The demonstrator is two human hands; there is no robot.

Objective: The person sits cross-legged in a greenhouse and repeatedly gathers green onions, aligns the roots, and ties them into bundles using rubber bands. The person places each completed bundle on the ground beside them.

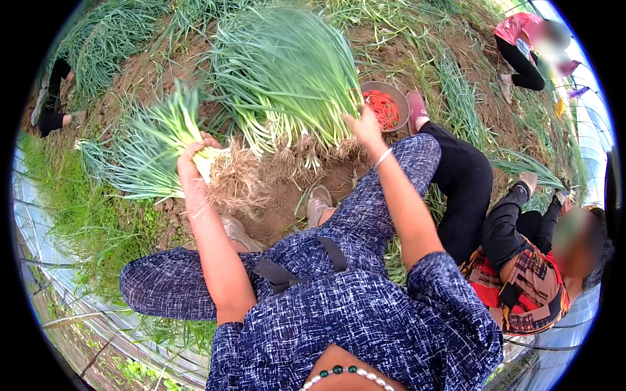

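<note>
My left hand (193, 159) grips a bunch of green onions (188, 129) around its pale stems, the leaves pointing up and the shaggy brown roots hanging to the right. A large heap of green onions (288, 73) lies on the soil before me, roots towards my feet. At the right edge of that heap my right hand (364, 128) touches or nearly touches the stems; whether its fingers hold any is unclear. A red tie (355, 93) shows around stems just above it. Close by on the right stands a round bowl (405, 105) of red strips (380, 108).
More green onions (142, 156) lie left of the heap. One person (523, 288) bends at the lower right, with a black-trousered leg (464, 181) beside my knee. Another person (523, 54) crouches at upper right; legs (54, 102) show at far left. Plastic sheeting (41, 234) borders the ground.
</note>
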